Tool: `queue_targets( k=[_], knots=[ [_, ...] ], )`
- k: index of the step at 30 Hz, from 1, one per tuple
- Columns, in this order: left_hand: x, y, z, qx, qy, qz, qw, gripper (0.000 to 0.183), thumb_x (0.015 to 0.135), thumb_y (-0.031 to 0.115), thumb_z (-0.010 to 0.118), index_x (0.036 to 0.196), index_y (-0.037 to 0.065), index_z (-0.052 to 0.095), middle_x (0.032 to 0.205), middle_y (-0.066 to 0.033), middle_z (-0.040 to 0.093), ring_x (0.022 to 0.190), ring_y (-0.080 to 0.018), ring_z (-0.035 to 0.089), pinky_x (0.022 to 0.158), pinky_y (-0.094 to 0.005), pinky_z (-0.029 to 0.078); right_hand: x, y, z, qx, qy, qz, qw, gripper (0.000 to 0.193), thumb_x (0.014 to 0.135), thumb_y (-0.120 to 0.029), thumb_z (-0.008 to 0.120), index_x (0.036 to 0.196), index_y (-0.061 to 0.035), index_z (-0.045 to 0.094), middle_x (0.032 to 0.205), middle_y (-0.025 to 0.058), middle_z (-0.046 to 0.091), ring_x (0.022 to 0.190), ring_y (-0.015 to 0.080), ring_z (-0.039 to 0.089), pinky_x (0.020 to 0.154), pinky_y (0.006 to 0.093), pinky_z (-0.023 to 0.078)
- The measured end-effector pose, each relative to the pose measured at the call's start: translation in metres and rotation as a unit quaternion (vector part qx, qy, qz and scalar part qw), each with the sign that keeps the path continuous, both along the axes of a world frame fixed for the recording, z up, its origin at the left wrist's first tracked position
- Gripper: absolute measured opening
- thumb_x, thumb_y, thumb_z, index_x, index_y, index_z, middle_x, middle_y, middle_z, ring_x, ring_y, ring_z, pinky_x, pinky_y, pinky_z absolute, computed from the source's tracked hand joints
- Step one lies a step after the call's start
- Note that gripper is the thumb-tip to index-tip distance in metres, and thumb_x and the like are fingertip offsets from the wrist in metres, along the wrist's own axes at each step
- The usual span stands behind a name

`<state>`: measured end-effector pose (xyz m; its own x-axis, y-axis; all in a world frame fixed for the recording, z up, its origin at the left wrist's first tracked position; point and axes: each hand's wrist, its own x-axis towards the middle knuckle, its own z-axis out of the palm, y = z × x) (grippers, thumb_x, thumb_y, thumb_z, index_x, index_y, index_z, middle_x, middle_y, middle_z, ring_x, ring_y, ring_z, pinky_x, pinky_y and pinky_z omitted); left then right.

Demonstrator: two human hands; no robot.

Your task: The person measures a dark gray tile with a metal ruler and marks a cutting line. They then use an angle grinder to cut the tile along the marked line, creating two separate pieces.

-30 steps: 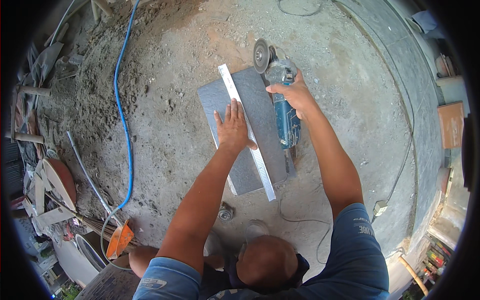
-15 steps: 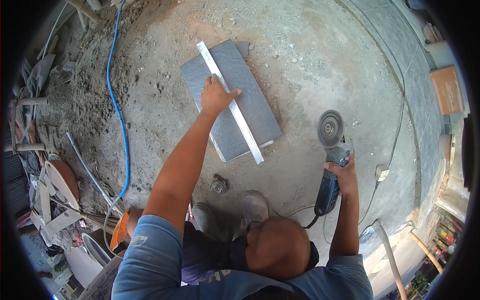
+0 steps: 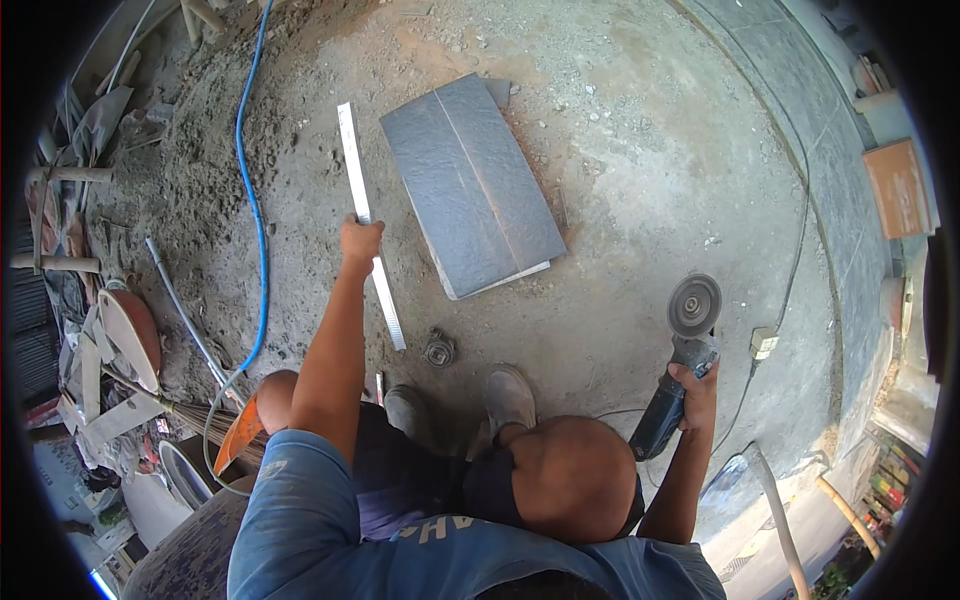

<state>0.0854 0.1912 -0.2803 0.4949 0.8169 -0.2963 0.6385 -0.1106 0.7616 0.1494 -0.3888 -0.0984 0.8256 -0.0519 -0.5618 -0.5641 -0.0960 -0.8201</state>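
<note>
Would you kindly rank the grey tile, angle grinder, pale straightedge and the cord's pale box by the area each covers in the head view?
1. Grey tile
2. Angle grinder, perhaps enlarged by nearness
3. Pale straightedge, long but narrow
4. Pale cord box

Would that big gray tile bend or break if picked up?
The gray tile probably wouldn't bend: it looks like a flat, stiff slab. It might snap along the pale line crossing it. Looking rough, it may not be slippery.
</note>
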Motion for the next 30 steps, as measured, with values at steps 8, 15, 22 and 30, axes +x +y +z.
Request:
queue_targets(
  k=[8, 15, 22, 30],
  knots=[
    [0.009, -0.021, 0.068, 0.188, 0.104, -0.307, 0.927, 0.022, 0.081, 0.017, 0.072, 0.091, 0.002, 0.060, 0.089, -0.0161, 0.066, 0.083, -0.0340, 0.066, 0.074, -0.0432, 0.051, 0.002, 0.002, 0.002, 0.006, -0.005, 0.003, 1.000, 0.073, 0.068, -0.003, 0.076, 0.134, -0.0091, 0.043, 0.101, 0.0067, 0.059, 0.081, 0.0184, 0.061, 0.069, 0.0326, 0.053],
    [0.137, -0.078, 0.082, 0.423, 0.026, -0.633, 0.647, 0.019, 0.080, 0.011, 0.067, 0.098, 0.009, 0.073, 0.130, -0.0067, 0.061, 0.124, -0.0257, 0.055, 0.104, -0.0402, 0.044, -0.004, -0.008, 0.006, 0.002, -0.002, -0.024, 1.000, 0.070, 0.068, -0.004, 0.076, 0.131, -0.0088, 0.044, 0.099, 0.0071, 0.058, 0.077, 0.0187, 0.061, 0.065, 0.0331, 0.053],
    [0.223, -0.139, 0.070, 0.407, 0.051, -0.763, 0.500, 0.036, 0.066, 0.016, 0.083, 0.101, 0.008, 0.074, 0.121, -0.0095, 0.067, 0.119, -0.0291, 0.060, 0.105, -0.0428, 0.042, -0.025, -0.028, 0.016, -0.036, -0.017, -0.069, 0.997, 0.059, 0.072, -0.012, 0.076, 0.122, -0.0073, 0.045, 0.087, 0.0088, 0.058, 0.063, 0.0211, 0.063, 0.056, 0.0342, 0.055],
    [0.247, -0.155, 0.107, 0.262, 0.139, -0.795, 0.529, 0.054, 0.052, 0.005, 0.090, 0.103, 0.003, 0.072, 0.099, -0.0158, 0.073, 0.101, -0.0362, 0.068, 0.084, -0.0467, 0.053, -0.036, -0.047, 0.025, -0.048, 0.008, -0.121, 0.991, 0.067, 0.069, -0.013, 0.077, 0.127, -0.0073, 0.044, 0.092, 0.0084, 0.057, 0.065, 0.0206, 0.061, 0.057, 0.0338, 0.053]
  ],
)
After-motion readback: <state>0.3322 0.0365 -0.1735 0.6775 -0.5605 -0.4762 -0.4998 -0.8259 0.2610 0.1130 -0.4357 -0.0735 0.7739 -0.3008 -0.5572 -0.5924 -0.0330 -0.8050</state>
